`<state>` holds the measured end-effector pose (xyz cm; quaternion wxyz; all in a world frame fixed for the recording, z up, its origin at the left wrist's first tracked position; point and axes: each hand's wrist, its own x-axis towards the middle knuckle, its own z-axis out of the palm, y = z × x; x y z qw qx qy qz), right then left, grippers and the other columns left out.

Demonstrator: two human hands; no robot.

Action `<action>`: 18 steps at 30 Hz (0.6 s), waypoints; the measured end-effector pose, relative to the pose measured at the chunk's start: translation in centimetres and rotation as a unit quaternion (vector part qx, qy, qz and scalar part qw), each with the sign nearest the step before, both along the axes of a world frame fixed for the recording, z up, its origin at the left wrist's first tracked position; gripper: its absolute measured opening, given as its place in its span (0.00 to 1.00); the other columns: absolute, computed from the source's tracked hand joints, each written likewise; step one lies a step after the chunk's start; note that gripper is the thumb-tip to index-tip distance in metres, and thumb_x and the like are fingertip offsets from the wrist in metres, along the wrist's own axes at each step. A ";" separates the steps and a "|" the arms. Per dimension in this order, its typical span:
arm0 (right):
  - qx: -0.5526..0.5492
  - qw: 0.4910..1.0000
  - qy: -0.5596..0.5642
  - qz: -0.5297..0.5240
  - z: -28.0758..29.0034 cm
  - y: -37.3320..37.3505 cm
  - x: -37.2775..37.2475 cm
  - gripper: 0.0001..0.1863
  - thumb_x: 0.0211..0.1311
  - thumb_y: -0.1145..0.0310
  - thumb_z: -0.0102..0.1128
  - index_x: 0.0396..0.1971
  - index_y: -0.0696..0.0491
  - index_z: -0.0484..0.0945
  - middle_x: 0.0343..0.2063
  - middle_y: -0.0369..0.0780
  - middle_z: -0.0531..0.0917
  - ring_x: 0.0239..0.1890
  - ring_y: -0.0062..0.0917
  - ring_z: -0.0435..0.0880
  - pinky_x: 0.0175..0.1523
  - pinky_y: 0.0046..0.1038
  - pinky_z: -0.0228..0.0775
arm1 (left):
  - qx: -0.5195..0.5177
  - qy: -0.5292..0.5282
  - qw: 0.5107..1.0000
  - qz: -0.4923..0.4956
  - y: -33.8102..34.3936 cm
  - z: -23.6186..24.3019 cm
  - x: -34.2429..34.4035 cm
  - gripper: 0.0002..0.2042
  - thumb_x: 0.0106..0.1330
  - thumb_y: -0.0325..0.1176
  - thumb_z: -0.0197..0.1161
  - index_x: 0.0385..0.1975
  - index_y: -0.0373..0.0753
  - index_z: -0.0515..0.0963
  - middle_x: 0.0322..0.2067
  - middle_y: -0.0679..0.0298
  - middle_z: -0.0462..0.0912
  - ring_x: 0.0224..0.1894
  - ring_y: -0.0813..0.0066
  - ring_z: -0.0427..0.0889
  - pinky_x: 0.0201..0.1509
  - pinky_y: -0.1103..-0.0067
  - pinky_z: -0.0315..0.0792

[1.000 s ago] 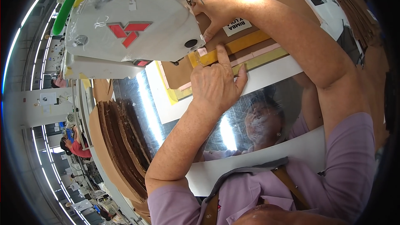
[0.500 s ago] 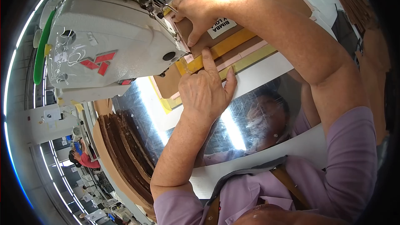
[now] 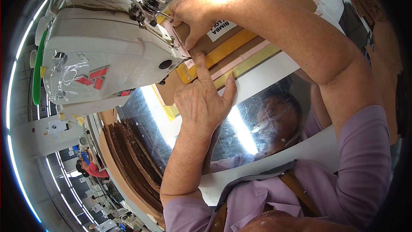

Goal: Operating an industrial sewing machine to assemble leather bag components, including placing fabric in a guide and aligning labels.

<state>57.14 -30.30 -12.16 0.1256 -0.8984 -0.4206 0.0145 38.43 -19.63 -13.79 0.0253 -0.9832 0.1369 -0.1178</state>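
Note:
A brown panel in a yellow-edged frame lies at the white sewing machine, whose narrow end reaches its left edge. My left hand presses it with a stretched index finger just right of the stitching point; the thumb is apart over the yellow-green strip. My right hand reaches across from the right, its thumb and fingers spread on the panel beside the pink strip. Partly under my right wrist sits a white label with dark print. Each hand lies on the work without gripping it.
A shiny scratched metal plate covers the near worktop. Stacked brown sheets stand at lower left; more brown pieces hang at far right. In the distance at left, a person in red sits among other machines.
The machine and panel appear slightly further left in the picture, as the whole view has shifted. My left index fingertip is a little closer to the stitching point. Both hands stay on the panel.

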 end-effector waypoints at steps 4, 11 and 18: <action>-0.003 1.000 0.002 -0.003 0.1 0.0 -0.1 0.36 0.43 0.44 0.76 0.51 0.52 0.87 0.56 0.39 0.80 0.62 0.33 0.77 0.62 0.36 0.72 | -0.007 0.006 1.000 0.000 0.2 0.5 -0.1 0.38 0.67 0.58 0.59 0.59 0.22 0.71 0.11 0.59 0.78 0.13 0.62 0.80 0.22 0.70 0.75; -0.022 0.999 0.027 -0.010 0.4 0.3 -0.2 0.37 0.42 0.45 0.74 0.54 0.51 0.86 0.59 0.38 0.78 0.64 0.31 0.75 0.64 0.36 0.70 | 0.029 0.021 0.999 0.025 0.5 0.5 -0.2 0.40 0.68 0.60 0.58 0.58 0.21 0.71 0.10 0.59 0.76 0.12 0.60 0.79 0.21 0.68 0.73; -0.015 0.999 0.034 -0.013 0.2 0.3 -0.2 0.39 0.41 0.42 0.76 0.53 0.51 0.86 0.58 0.37 0.78 0.64 0.30 0.75 0.63 0.36 0.71 | 0.042 0.070 0.994 0.077 -0.3 1.2 -0.2 0.38 0.69 0.60 0.58 0.57 0.22 0.74 0.15 0.51 0.80 0.19 0.50 0.84 0.29 0.63 0.78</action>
